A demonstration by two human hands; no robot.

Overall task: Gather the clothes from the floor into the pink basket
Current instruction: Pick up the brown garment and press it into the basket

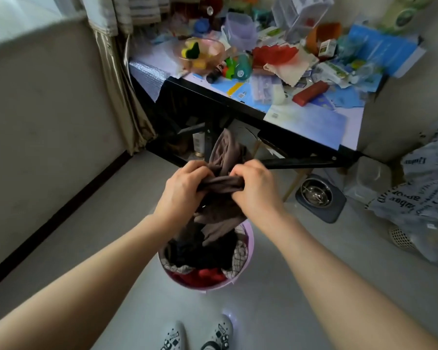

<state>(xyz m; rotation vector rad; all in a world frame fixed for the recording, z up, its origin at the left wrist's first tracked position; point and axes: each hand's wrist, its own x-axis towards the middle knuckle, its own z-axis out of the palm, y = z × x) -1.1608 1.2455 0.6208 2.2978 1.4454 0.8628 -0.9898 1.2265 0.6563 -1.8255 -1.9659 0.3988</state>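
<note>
A round pink basket (249, 245) stands on the grey floor in front of my feet. It holds dark, checked and red clothes (202, 258). Above it I hold a brown garment (221, 147) bunched up. My left hand (182, 188) and my right hand (256, 190) both grip it side by side. One part of the garment sticks up above my hands, and the rest hangs down into the basket.
A black-framed table (238, 109) crowded with bottles, boxes and toys stands just beyond the basket. A metal bowl on a grey mat (316, 195) lies on the floor at right. A printed bag (420, 198) sits at far right. A wall and curtain are at left.
</note>
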